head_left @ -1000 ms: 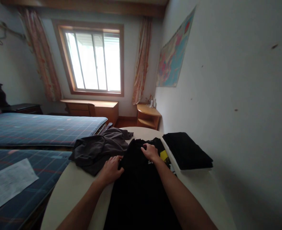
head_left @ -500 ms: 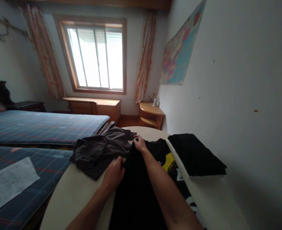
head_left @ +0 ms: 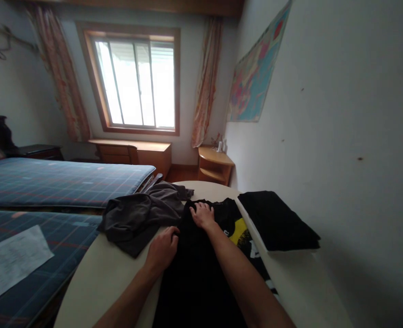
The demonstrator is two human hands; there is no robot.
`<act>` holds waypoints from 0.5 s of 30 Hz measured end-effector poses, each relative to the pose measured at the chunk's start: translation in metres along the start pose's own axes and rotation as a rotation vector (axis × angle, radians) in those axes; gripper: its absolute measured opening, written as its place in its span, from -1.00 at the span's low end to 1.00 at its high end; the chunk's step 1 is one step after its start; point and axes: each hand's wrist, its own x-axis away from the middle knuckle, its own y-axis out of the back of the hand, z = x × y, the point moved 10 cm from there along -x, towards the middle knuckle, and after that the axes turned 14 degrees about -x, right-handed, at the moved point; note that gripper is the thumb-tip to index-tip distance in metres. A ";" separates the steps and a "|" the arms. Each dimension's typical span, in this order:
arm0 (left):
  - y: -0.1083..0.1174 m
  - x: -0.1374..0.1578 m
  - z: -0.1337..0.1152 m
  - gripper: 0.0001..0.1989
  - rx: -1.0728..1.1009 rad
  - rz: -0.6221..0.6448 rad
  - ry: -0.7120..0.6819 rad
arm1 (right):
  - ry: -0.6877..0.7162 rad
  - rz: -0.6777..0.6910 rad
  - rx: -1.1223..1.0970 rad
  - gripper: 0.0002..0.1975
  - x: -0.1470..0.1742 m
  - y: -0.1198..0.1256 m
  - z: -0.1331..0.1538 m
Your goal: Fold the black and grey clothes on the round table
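A black T-shirt (head_left: 193, 278) with a yellow and white print lies on the round cream table (head_left: 88, 278), one side folded over part of the print. My left hand (head_left: 162, 248) is closed at the shirt's left edge, fingers curled on the fabric. Near the collar, my right hand (head_left: 202, 215) rests flat on the cloth with its fingers spread. Left of the shirt, a rumpled dark grey garment (head_left: 140, 216) lies close to both hands. On the right is a neatly folded black garment stack (head_left: 278, 221) with a white edge beneath it.
Beds with blue plaid mattresses (head_left: 68, 180) stand to the left, and a printed paper sheet (head_left: 15, 262) lies on the nearer one. A wall with a map (head_left: 258, 73) borders the table on the right. Wooden desk (head_left: 153, 148) and corner shelf (head_left: 215, 157) are under the window.
My right hand has let go of the shirt's upper left edge and now lies spread on the fabric, slightly lower and to the right. My left hand has barely moved.
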 end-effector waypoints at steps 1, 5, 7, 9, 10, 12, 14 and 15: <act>0.001 0.000 -0.001 -0.77 0.001 -0.012 0.000 | -0.007 0.030 0.013 -0.42 0.000 -0.002 -0.003; -0.001 0.001 -0.003 -0.78 0.004 -0.053 -0.019 | 0.006 0.118 0.045 -0.37 -0.003 -0.008 -0.010; -0.003 0.000 -0.002 -0.83 0.012 -0.070 -0.029 | 0.031 0.111 0.052 -0.38 -0.001 -0.006 -0.007; -0.005 0.000 0.001 -0.85 0.023 -0.085 -0.025 | 0.069 0.069 0.054 -0.43 0.004 0.002 0.002; -0.006 0.000 0.002 -0.84 0.029 -0.088 -0.015 | 0.090 0.039 0.055 -0.45 0.008 0.006 0.008; -0.007 0.000 0.005 -0.83 0.037 -0.086 0.020 | 0.128 -0.025 0.055 -0.52 0.015 0.017 0.023; -0.007 0.001 0.008 -0.86 0.040 -0.087 0.066 | 0.118 -0.059 0.050 -0.56 0.020 0.024 0.037; -0.006 0.002 0.008 -0.86 0.044 -0.093 0.083 | 0.087 -0.056 0.043 -0.55 0.022 0.025 0.041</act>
